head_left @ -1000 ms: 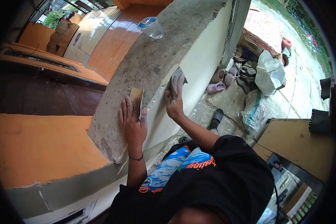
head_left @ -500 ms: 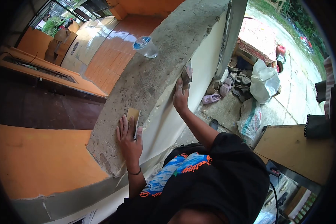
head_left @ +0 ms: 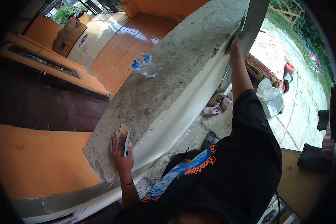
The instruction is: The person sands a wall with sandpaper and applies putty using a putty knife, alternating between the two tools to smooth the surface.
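My left hand is closed around a thin flat plate with a tan face and a pale, smeared edge. It rests on the near part of the rough concrete wall top. At the far end, my right hand reaches to the upper edge of the white wall face, beside the grey post. A small grey scraper blade shows at its fingers, partly hidden. A clear plastic cup with a blue-printed lid stands tilted-looking on the wall top between my hands.
A grey post rises at the wall's far end. Below on the floor are lilac clogs and a white plastic bag. A table with a patterned cover stands outside. Orange tiles lie beyond the wall.
My right hand has moved up and away along the wall edge to the post, taking the scraper with it. My left hand stays near the same spot, its plate now turned more edge-on.
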Demonstrator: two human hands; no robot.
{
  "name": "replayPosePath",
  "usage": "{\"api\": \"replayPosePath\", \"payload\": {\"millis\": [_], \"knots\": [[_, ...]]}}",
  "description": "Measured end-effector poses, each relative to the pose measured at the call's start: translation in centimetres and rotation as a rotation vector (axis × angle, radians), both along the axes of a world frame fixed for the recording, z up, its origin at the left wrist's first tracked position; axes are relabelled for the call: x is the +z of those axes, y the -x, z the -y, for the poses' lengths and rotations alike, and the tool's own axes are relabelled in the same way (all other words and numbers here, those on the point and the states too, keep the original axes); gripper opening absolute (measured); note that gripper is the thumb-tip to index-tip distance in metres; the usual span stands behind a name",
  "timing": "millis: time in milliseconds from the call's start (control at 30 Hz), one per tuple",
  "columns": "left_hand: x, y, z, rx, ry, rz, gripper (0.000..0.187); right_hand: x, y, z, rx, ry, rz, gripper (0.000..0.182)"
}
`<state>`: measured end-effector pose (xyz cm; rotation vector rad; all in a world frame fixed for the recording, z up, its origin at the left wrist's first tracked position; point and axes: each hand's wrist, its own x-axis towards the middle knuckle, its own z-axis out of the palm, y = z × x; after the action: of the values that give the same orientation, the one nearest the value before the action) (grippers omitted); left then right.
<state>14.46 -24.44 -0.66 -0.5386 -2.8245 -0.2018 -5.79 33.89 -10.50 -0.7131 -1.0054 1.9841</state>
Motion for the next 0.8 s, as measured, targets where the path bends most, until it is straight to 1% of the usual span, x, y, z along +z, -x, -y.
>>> {"api": "replayPosePath", "payload": {"millis": [67,100,167,233,300,333,367,400,467,500,567,600,633,700,733,767,800], "knots": [[0.1,-0.1,0.3,0.009,0.015,0.011,0.045,2.5,-2.9,5.4,0.065,0.147,0.079,0.061],[0.1,0.1,0.3,-0.008,0.011,-0.019,0.043,1.6,-3.8,8.4,0.077,0.154,0.093,0.061],[-0.2,0.0,0.2,-0.023,-0.005,-0.047,0.042,-1.5,-6.0,15.1,0.008,-0.121,0.235,0.062],[-0.1,-0.3,0.8,-0.017,0.007,-0.03,0.042,-4.3,-9.1,23.2,0.074,-0.074,0.102,0.062],[-0.4,-0.2,0.9,-0.061,0.007,-0.079,0.043,-4.8,-13.2,32.2,0.116,0.01,0.109,0.069],[-0.5,-0.2,0.9,-0.065,0.005,-0.071,0.043,-4.2,-15.3,36.8,0.172,0.044,0.072,0.058],[-0.5,-0.3,0.9,-0.064,-0.014,-0.058,0.043,-3.8,-17.3,40.9,0.165,0.046,0.08,0.058],[-0.5,-0.4,1.1,-0.064,-0.028,-0.041,0.044,-3.4,-19.2,44.8,0.18,-0.073,0.045,0.057],[-0.6,-0.6,1.3,-0.083,-0.036,-0.03,0.044,-4.1,-23.1,50.4,0.278,-0.34,0.106,0.061],[-0.6,-0.7,1.4,-0.089,-0.05,-0.033,0.043,-5.0,-24.6,52.4,0.365,-0.489,0.201,0.063],[-0.8,-0.6,1.8,-0.115,-0.034,-0.039,0.043,-5.4,-26.9,55.4,0.464,-0.465,0.159,0.063],[-0.9,-0.7,2.0,-0.136,-0.016,-0.049,0.043,-5.3,-27.4,55.8,0.487,-0.533,0.211,0.061],[-0.9,-0.8,2.1,-0.142,-0.016,-0.041,0.043,-5.3,-27.4,55.7,0.483,-0.529,0.22,0.061],[-0.7,-0.8,2.0,-0.129,-0.066,-0.015,0.042,-5.4,-26.2,54.4,0.442,-0.41,0.175,0.059],[-0.7,-0.8,1.9,-0.122,-0.068,-0.013,0.042,-5.9,-24.9,53.3,0.376,-0.416,0.168,0.058],[-0.7,-0.8,1.8,-0.13,-0.071,-0.006,0.042,-6.3,-23.4,51.7,0.295,-0.353,0.134,0.058],[-0.7,-0.9,1.7,-0.11,-0.088,-0.002,0.042,-5.6,-21.9,49.4,0.231,-0.263,0.091,0.057]]}}
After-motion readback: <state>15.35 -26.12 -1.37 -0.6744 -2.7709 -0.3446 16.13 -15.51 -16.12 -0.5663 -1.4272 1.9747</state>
